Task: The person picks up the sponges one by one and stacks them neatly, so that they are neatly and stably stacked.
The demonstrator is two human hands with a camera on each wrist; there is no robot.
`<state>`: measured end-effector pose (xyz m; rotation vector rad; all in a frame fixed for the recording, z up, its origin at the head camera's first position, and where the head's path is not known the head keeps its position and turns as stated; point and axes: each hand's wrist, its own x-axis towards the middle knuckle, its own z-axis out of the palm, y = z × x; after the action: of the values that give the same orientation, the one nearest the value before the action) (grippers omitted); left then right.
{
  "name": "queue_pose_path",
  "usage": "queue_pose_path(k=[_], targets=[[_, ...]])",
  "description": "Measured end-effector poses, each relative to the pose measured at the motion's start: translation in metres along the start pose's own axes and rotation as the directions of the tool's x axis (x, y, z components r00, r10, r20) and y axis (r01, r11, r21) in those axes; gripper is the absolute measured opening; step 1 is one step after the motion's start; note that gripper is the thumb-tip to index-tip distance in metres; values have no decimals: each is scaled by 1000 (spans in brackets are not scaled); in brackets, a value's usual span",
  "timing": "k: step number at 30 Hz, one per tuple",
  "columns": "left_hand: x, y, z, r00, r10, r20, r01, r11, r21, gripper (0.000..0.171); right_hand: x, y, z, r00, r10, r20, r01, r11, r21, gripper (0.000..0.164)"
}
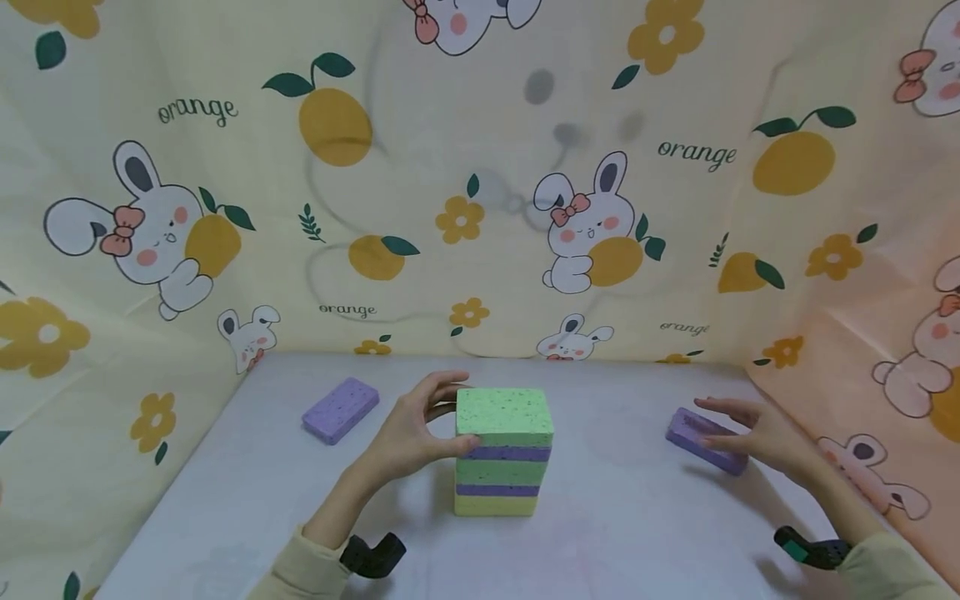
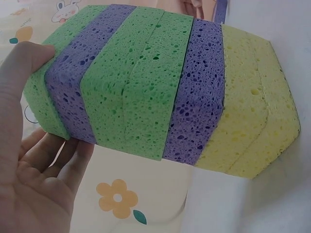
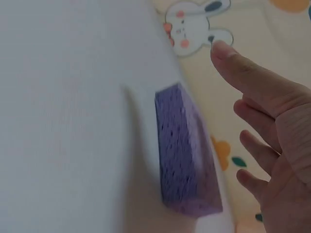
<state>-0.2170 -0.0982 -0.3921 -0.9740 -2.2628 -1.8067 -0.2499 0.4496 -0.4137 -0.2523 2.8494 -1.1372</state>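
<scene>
A stack of sponges (image 1: 500,475) stands upright on the table, with green and purple layers alternating above a yellow base. Its top layer is a green sponge (image 1: 504,412). My left hand (image 1: 412,425) holds the stack near its top from the left, thumb at the front and fingers around the far side. In the left wrist view, the thumb lies against the green sponge (image 2: 36,99). A purple sponge (image 1: 693,433) lies at the right of the table. Over it hovers my right hand (image 1: 765,437), thumb and fingers spread, with a gap visible in the right wrist view.
Another purple sponge (image 1: 341,410) lies flat at the back left of the white table (image 1: 600,533). A patterned cloth (image 1: 480,275) with rabbits and oranges rises behind the table and along both sides. Black wrist devices (image 1: 372,557) sit at both sleeves.
</scene>
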Motion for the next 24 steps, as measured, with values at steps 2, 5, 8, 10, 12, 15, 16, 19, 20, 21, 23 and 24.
queue_pose_path(k=[2,5,8,10,12,15,16,19,20,21,23,24], targets=[[1,1,0,1000,0,3,0,1000,-1,77,-1,6,-3,1000,25,1,-25,1000,3,72],[1,1,1,1000,-6,3,6,1000,2,77,-3,12,-5,999,38,4,-38,999,22,72],[1,2,1,1000,-11,2,11,1000,3,77,-3,19,-5,999,52,6,-52,998,36,73],[1,2,1,1000,-12,4,12,1000,-1,77,-3,22,-5,997,71,7,-71,997,32,74],[0,1,1,1000,-13,5,13,1000,-4,76,-4,26,-4,996,87,8,-87,996,19,75],[0,1,1,1000,-14,6,14,1000,-6,76,-6,29,-2,995,99,9,-99,995,-5,77],[0,1,1,1000,-13,5,13,1000,-5,76,-6,28,-1,995,97,11,-97,995,-9,77],[0,1,1,1000,-7,5,7,1000,-5,76,-7,27,1,996,91,13,-91,996,-11,77],[0,1,1,1000,-5,5,5,1000,-6,76,-7,26,2,996,85,12,-85,996,-12,77],[0,1,1,1000,-4,5,4,1000,-6,76,-6,27,3,997,80,10,-80,997,-8,78],[1,1,1,1000,-3,6,3,1000,-6,76,-5,28,5,997,73,9,-73,997,5,78],[1,0,1,1000,-1,6,1,1000,-7,76,-4,30,6,998,70,5,-70,997,9,78]])
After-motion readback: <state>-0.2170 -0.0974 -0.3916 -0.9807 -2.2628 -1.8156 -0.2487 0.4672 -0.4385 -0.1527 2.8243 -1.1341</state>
